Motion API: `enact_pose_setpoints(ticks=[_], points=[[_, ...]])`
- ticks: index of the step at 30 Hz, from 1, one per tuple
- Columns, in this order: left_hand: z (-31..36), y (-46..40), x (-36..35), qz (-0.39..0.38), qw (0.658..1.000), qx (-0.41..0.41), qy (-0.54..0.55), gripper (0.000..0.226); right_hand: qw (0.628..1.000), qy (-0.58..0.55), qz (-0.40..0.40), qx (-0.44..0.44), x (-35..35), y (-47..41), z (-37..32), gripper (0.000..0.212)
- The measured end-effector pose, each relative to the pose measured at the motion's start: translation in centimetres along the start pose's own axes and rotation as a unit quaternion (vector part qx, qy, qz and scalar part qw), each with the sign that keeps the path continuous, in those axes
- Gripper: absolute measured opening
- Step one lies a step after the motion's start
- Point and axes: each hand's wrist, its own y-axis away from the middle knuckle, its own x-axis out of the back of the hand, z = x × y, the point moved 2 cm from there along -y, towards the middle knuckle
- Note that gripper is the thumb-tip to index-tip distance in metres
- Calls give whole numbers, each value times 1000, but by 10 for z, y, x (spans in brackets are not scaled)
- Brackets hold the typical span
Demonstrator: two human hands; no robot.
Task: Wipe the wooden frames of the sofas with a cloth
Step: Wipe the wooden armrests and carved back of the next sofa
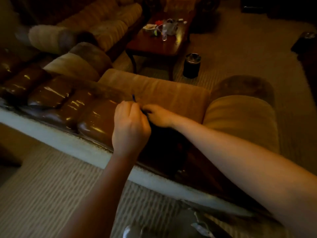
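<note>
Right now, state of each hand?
Left hand: fingers curled, gripping a dark cloth over the sofa's wooden frame.
Right hand: fingers curled into the same cloth; exact grip hard to see in the dim light.

Glossy wood frame (51, 93), matt cloth cushion (163, 90)

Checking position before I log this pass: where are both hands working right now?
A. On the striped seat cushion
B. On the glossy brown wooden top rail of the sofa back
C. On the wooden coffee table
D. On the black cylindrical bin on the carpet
B: the left hand and right hand meet over the glossy brown wooden rail, on a dark cloth.
</note>
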Motion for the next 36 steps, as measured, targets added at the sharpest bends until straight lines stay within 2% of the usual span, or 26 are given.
enact_pose_setpoints(ticks=[2,5,7,9,13,17,21,23,25,27,31,34,36], points=[[4,-1,-5,-10,998,4,-67,11,999,-26,0,41,0,-15,-17,26],[8,-4,-11,-76,983,24,-167,9,996,4,-54,72,-1,-25,-14,29],[10,-5,-11,-129,967,38,-217,20,994,7,-79,76,0,-19,-5,29],[13,-5,-8,-153,960,37,-231,31,991,9,-113,68,3,-4,10,29],[19,-5,-5,-176,950,38,-257,37,970,99,-222,-7,19,37,54,37],[21,-6,-7,-202,937,42,-282,44,962,163,-216,-48,33,59,63,36],[20,-3,-10,-186,936,32,-298,41,975,151,-154,-47,17,54,40,30],[18,-2,-8,-152,948,29,-278,34,993,91,-75,-9,4,39,25,32],[17,0,-5,-109,964,29,-240,26,998,31,-35,43,-3,27,8,33],[18,1,-3,-79,973,27,-216,21,996,16,-52,73,-6,24,1,34],[17,2,-3,-59,977,20,-205,19,983,106,-143,49,2,42,29,41],[16,2,-3,-51,979,15,-199,19,981,86,-176,3,11,57,44,40],[16,2,-2,-42,982,18,-186,20,988,25,-151,-8,13,60,46,49]])
